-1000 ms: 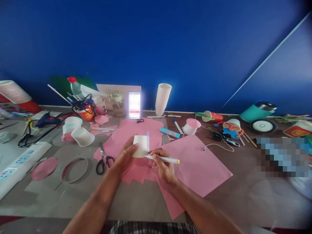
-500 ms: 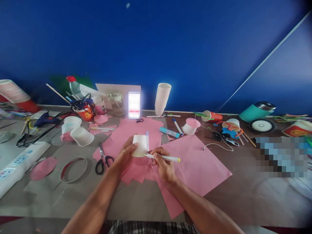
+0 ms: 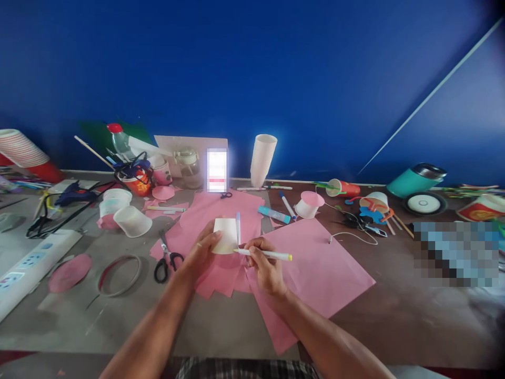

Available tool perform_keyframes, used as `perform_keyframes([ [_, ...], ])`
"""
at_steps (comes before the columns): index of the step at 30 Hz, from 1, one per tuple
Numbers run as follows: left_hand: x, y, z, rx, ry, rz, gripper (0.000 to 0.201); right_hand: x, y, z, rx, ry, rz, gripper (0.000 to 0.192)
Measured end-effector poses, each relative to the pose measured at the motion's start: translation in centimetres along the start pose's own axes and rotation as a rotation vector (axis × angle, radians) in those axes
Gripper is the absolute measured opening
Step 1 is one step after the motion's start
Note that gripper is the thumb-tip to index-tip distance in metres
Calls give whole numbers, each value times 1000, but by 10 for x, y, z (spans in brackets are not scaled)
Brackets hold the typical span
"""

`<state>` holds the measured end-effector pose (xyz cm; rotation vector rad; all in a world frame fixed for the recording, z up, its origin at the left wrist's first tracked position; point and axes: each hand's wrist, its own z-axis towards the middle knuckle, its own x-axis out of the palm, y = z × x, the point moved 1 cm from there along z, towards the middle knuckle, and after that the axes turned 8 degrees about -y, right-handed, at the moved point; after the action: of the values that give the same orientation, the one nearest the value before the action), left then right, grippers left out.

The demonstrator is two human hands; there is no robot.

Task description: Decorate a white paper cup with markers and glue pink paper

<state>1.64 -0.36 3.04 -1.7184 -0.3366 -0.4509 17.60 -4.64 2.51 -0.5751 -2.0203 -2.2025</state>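
Observation:
My left hand [image 3: 202, 251] is closed around a white paper cup [image 3: 225, 234], its thumb on the near side. A faint yellow tint shows along the cup's lower edge. In my right hand [image 3: 266, 266] is a white marker with a yellow end [image 3: 276, 256], gripped like a pen; its tip points left and meets the cup's lower right edge, or nearly so. A slim blue-and-white marker [image 3: 238, 226] stands upright just right of the cup; what supports it is hidden by my right fingers. Pink paper [image 3: 311, 263] lies beneath and beside my hands.
Black-handled scissors [image 3: 169, 259] and a tape ring [image 3: 119, 275] lie left of my hands. A glue stick [image 3: 274, 214], a pink-topped cup [image 3: 310, 204] and a tall cup stack [image 3: 264, 160] are behind. A power strip [image 3: 33, 271] is at far left, a teal flask [image 3: 416, 180] at right.
The cup in my left hand has shifted very slightly left. My right hand and the marker it holds stay in nearly the same place.

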Motion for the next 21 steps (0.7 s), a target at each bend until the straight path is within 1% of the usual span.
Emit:
perform_keyframes([
  [5, -2, 1, 1, 7, -4, 3, 48, 3, 2, -2, 39, 25, -40, 18],
  [8, -2, 1, 1, 11, 2, 9, 47, 3, 1, -2, 19, 1, -44, 20],
  [13, -5, 2, 1, 12, -16, 26, 48, -2, -4, 0, -52, -85, -40, 27],
  [15, -5, 2, 2, 16, -29, 28, 49, -3, -7, 1, -102, -89, -52, 28],
  [19, -3, 2, 2, 4, -11, -13, 50, -3, -12, 1, -213, -107, -126, 31],
  [21, -4, 2, 3, 7, -27, -24, 50, -2, -14, 1, -247, -85, -199, 27],
])
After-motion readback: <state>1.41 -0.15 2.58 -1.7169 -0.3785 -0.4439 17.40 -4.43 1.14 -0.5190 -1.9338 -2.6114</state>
